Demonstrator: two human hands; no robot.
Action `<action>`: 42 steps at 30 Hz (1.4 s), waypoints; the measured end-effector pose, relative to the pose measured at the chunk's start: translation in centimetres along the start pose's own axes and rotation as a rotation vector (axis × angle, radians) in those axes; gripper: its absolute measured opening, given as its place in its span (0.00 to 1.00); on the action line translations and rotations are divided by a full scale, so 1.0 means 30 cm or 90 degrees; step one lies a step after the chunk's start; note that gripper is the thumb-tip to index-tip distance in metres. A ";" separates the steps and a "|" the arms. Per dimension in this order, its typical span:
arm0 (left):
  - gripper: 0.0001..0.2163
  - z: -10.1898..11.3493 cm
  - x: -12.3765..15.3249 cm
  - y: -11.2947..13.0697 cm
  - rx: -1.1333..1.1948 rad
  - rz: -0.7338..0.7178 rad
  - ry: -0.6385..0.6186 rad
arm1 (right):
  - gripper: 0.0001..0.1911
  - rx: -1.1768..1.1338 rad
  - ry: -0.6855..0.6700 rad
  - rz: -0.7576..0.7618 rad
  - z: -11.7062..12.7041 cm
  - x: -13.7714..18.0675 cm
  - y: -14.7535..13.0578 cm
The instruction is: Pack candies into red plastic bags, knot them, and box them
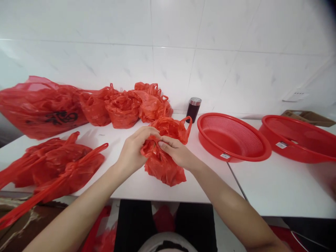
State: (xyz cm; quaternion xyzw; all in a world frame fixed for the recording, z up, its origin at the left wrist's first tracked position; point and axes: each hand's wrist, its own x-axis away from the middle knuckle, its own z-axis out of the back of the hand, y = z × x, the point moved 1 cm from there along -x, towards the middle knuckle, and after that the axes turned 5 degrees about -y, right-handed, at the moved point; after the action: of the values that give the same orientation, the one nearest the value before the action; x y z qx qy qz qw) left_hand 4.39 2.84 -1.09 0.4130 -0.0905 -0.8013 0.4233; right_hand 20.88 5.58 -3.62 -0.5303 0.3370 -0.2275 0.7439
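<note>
Near the front edge of the white table (210,178) I hold a red plastic bag (166,168) by its gathered top. My left hand (138,145) pinches the bag's bunched neck from the left, and my right hand (175,150) grips it from the right with the thumb on top. The bag's lower part looks full and rests on or just above the tabletop; what is inside is hidden. Right behind my hands sits another red bag (170,126) with its mouth and a looped handle standing up.
Several filled red bags (123,112) line the wall, beside a large red bag with black print (42,108). More red bags (60,161) lie at left front. A dark tumbler (193,111), a red colander (233,136), a red basin (299,140) and a cardboard tray (309,117) stand rightward.
</note>
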 end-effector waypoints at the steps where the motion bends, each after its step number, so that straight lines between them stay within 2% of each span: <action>1: 0.10 -0.003 0.006 -0.004 0.000 -0.001 -0.008 | 0.12 0.012 -0.001 -0.015 0.005 0.010 -0.009; 3: 0.13 -0.010 0.021 -0.015 0.009 0.032 -0.055 | 0.13 0.086 0.034 -0.018 0.012 0.032 -0.024; 6: 0.16 -0.015 0.066 -0.050 0.011 0.117 -0.144 | 0.13 0.302 0.104 0.022 0.015 0.076 -0.006; 8: 0.16 -0.005 0.119 -0.092 -0.009 0.166 -0.167 | 0.13 0.467 0.138 0.056 0.025 0.115 0.046; 11: 0.17 0.027 0.227 -0.177 -0.014 0.238 -0.142 | 0.13 0.645 0.169 0.069 0.074 0.186 0.162; 14: 0.19 0.041 0.335 -0.238 -0.001 0.303 -0.142 | 0.13 0.684 0.164 -0.005 0.144 0.250 0.262; 17: 0.18 0.012 0.383 -0.240 0.014 0.332 -0.110 | 0.13 0.645 0.154 -0.075 0.181 0.269 0.300; 19: 0.18 -0.024 0.370 -0.218 0.038 0.318 -0.051 | 0.14 0.584 0.184 -0.110 0.173 0.254 0.296; 22: 0.17 -0.095 0.309 -0.186 0.043 0.280 0.027 | 0.16 0.468 0.294 -0.159 0.111 0.208 0.280; 24: 0.17 -0.149 0.261 -0.181 0.025 0.264 0.052 | 0.17 0.477 0.343 -0.190 0.045 0.171 0.282; 26: 0.16 -0.205 0.219 -0.195 0.006 0.256 0.052 | 0.18 0.549 0.344 -0.230 -0.021 0.134 0.303; 29: 0.15 -0.271 0.177 -0.236 -0.025 0.277 0.014 | 0.17 0.620 0.310 -0.270 -0.079 0.093 0.364; 31: 0.16 -0.291 0.164 -0.261 -0.045 0.305 -0.030 | 0.15 0.630 0.283 -0.281 -0.078 0.083 0.408; 37: 0.15 -0.292 0.179 -0.308 -0.109 0.393 -0.175 | 0.14 0.675 0.248 -0.333 0.024 0.114 0.491; 42: 0.15 -0.310 0.200 -0.356 -0.192 0.461 -0.241 | 0.14 0.697 0.243 -0.364 0.053 0.136 0.520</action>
State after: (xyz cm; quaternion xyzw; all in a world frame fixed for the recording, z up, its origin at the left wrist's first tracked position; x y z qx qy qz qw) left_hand 3.01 6.92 -15.86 0.1338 -0.1874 -0.6669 0.7087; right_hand 24.49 8.95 -19.05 -0.0935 0.1439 -0.6458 0.7440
